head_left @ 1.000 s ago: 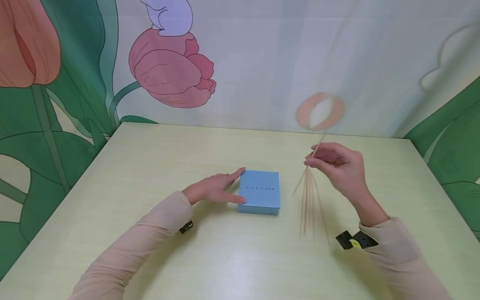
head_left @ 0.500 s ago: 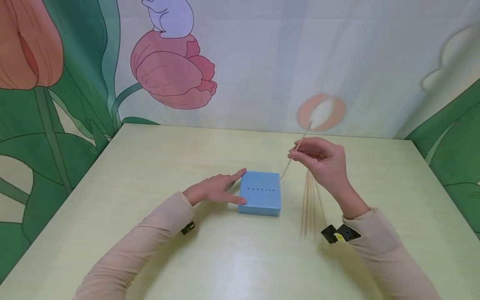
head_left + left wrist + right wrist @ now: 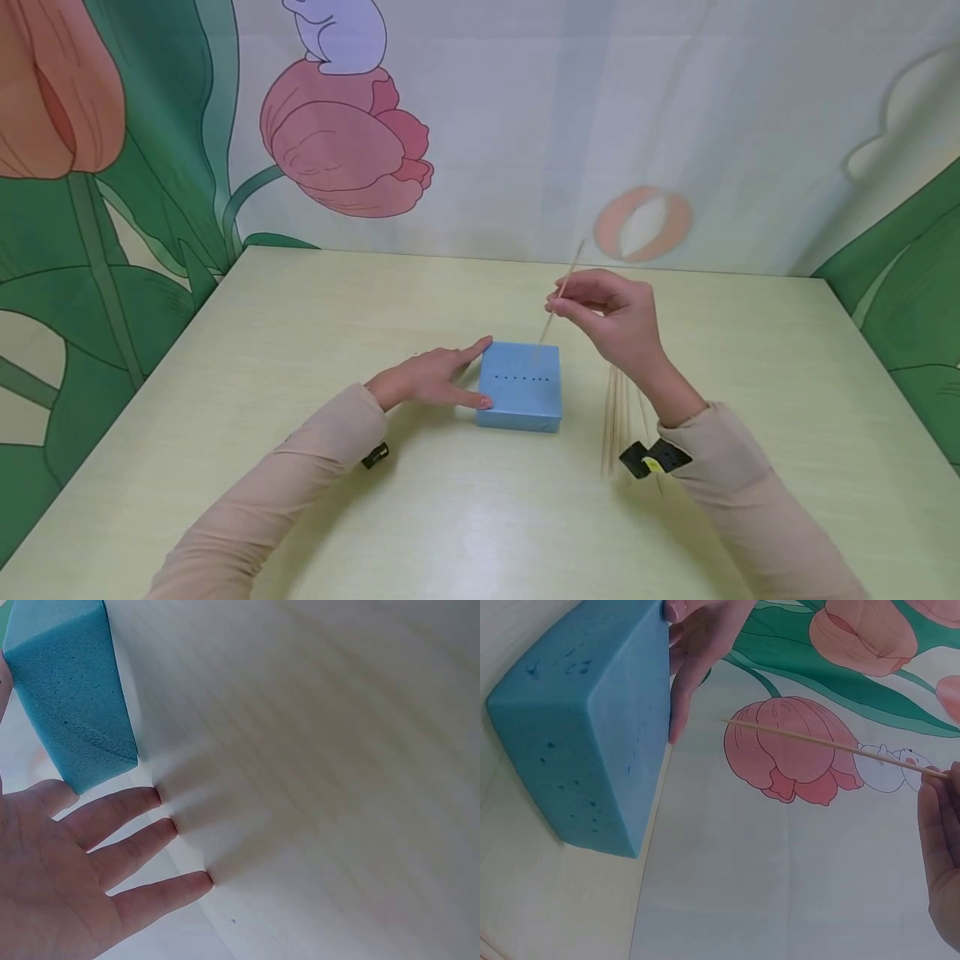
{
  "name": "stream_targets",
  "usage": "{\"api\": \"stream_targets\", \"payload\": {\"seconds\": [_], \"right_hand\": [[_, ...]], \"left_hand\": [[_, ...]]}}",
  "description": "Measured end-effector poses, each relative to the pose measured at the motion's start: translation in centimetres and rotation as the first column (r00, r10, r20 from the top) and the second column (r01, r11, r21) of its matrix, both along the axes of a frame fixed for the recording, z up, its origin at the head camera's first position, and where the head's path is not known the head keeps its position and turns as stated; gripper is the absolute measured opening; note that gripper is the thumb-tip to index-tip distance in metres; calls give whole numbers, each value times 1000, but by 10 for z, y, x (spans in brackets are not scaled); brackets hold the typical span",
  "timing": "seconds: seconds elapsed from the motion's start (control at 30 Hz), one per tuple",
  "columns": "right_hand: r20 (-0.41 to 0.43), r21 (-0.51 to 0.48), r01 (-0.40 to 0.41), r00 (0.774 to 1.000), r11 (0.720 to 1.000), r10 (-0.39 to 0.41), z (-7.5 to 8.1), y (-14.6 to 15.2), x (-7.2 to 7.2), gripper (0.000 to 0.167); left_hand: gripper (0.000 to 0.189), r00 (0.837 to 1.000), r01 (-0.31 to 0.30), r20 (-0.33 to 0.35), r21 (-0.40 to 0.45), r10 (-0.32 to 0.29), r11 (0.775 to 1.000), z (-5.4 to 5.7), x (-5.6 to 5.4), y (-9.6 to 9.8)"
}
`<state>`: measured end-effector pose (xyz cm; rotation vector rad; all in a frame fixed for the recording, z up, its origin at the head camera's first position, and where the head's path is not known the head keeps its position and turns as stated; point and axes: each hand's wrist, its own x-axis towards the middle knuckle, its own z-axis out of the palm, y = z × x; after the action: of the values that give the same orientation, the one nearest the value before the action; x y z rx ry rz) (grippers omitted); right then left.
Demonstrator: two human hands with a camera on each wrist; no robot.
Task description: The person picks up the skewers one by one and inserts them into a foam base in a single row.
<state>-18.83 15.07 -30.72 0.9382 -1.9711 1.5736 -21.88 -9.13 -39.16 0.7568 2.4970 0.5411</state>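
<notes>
A blue foam block (image 3: 520, 400) with a row of small dark holes along its top sits mid-table. My left hand (image 3: 431, 377) touches its left side with straight, spread thumb and forefinger; in the left wrist view the other fingers (image 3: 161, 900) reach to the tabletop beside the foam block (image 3: 75, 701). Above and right of the block, my right hand (image 3: 611, 321) pinches a thin bamboo skewer (image 3: 572, 268) between thumb and fingertips. The skewer slants down left, its blurred lower end overlapping the block's top behind the holes. In the right wrist view the skewer's pointed tip (image 3: 727, 721) shows apart from the block.
Several more skewers (image 3: 615, 425) lie on the pale table (image 3: 360, 292) right of the block, partly hidden by the right hand and wrist. A curtain (image 3: 510, 125) printed with flowers hangs behind the table's back edge.
My right hand has moved left from above the skewers, carrying one skewer over to the block. My left hand and the block have stayed in place.
</notes>
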Motion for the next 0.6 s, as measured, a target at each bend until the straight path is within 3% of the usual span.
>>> {"api": "stream_targets", "payload": {"seconds": [0.6], "right_hand": [[35,25,-41,999,999,40,-9,-23,-11,14]], "left_hand": [[99,1000,0,10,-9,0,1000,2,-1,2]]}}
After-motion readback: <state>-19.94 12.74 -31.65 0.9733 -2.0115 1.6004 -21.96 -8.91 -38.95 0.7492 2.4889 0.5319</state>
